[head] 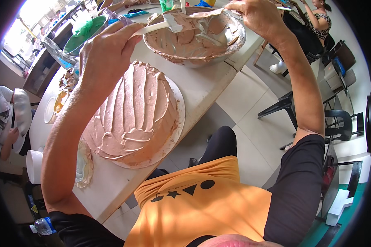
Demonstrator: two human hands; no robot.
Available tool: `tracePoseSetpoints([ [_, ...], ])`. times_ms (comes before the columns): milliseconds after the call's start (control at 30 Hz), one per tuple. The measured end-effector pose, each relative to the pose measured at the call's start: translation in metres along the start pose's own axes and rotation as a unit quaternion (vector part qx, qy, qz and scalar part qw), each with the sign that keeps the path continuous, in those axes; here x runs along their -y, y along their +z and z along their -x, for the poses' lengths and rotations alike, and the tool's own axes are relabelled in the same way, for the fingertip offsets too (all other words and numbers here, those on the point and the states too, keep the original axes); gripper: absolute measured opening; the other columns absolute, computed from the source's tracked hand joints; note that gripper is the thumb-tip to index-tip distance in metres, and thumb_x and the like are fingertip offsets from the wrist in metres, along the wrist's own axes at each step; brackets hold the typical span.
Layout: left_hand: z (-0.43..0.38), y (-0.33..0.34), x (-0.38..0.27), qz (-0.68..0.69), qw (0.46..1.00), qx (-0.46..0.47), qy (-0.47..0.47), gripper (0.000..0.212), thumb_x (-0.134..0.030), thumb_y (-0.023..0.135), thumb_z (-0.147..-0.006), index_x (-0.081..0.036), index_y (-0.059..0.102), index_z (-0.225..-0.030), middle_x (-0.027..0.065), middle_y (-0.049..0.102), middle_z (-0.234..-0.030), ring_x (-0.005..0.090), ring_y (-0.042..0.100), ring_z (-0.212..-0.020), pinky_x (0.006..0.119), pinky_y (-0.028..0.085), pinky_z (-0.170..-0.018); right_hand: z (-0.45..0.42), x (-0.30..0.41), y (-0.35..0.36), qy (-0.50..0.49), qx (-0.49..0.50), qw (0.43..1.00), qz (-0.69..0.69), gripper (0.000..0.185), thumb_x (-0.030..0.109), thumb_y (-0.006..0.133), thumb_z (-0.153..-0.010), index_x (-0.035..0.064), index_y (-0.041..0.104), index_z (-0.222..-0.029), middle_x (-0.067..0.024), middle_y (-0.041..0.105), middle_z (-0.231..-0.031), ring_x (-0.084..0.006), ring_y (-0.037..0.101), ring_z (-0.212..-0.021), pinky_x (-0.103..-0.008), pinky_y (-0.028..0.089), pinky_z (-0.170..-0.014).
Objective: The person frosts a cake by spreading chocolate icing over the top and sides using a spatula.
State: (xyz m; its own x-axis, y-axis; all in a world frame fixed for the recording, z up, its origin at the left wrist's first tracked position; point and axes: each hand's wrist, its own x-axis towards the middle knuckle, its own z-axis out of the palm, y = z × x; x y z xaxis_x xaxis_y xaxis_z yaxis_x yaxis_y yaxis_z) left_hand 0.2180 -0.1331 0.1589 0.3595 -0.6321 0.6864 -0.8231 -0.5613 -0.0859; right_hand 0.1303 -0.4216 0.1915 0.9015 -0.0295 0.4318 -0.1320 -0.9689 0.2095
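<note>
My left hand (108, 52) grips the pale handle of a rubber spatula (154, 28), its blade smeared with light brown frosting. From the upper right, my right hand (258, 20) grips a frosting-coated spreading knife (208, 13), whose far end meets or overlaps the rubber spatula's head. Both tools are over a metal mixing bowl (193, 61) lined with the same frosting. Nearer to me, a round cake (136, 102) sits on a white cake board (180, 114). Ridged frosting covers its top; its near side is thinly coated. My left forearm hides part of its left edge.
A green-smeared bowl (68, 46) holds a green bag at the far left. A white cup (34, 166) and a soiled plastic cup (51, 110) stand left of my arm. Black chairs (281, 106) and a seated person (318, 23) are to the right; another person (9, 120) is left.
</note>
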Motion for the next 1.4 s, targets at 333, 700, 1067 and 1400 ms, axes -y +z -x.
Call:
tracePoseSetpoints([
  [333,0.001,0.005,0.004,-0.061,0.997,-0.022,0.053,0.020,-0.023,0.062,-0.085,-0.019,0.066,-0.104,-0.0001,0.064,-0.089,0.0223,0.065,-0.074,0.034,0.053,-0.064,0.005,-0.017,0.000,-0.059,-0.110,0.992,-0.007,0.025,0.000,0.059,-0.074,0.0121,0.072,-0.091,-0.0089,0.067,-0.083,-0.0195,0.064,-0.069,-0.0315,0.053,-0.063],
  [700,0.002,0.006,0.003,-0.091,0.992,-0.036,0.079,0.021,-0.022,0.064,-0.083,-0.021,0.065,-0.104,-0.0023,0.059,-0.084,0.0190,0.063,-0.069,0.031,0.054,-0.059,0.004,-0.016,0.023,-0.113,-0.058,0.992,0.002,0.020,0.001,0.060,-0.074,0.0117,0.072,-0.086,-0.0085,0.066,-0.082,-0.0182,0.063,-0.068,-0.0282,0.054,-0.063],
  [1067,0.003,0.001,0.007,-0.072,0.995,-0.015,0.073,0.025,-0.019,0.059,-0.087,-0.020,0.063,-0.111,0.0035,0.055,-0.081,0.0240,0.059,-0.065,0.034,0.049,-0.058,0.005,-0.008,-0.008,-0.026,-0.075,0.997,0.004,0.025,-0.006,0.057,-0.071,0.0102,0.071,-0.084,-0.0063,0.065,-0.076,-0.0139,0.057,-0.057,-0.0268,0.049,-0.053],
  [1400,0.003,-0.001,0.016,-0.021,0.998,-0.029,0.047,0.025,-0.019,0.058,-0.088,-0.020,0.063,-0.112,0.0040,0.059,-0.086,0.0258,0.061,-0.069,0.034,0.049,-0.061,0.011,-0.016,0.019,-0.142,-0.077,0.987,0.023,0.020,0.001,0.059,-0.071,0.0115,0.071,-0.084,-0.0088,0.065,-0.079,-0.0203,0.064,-0.070,-0.0319,0.054,-0.065],
])
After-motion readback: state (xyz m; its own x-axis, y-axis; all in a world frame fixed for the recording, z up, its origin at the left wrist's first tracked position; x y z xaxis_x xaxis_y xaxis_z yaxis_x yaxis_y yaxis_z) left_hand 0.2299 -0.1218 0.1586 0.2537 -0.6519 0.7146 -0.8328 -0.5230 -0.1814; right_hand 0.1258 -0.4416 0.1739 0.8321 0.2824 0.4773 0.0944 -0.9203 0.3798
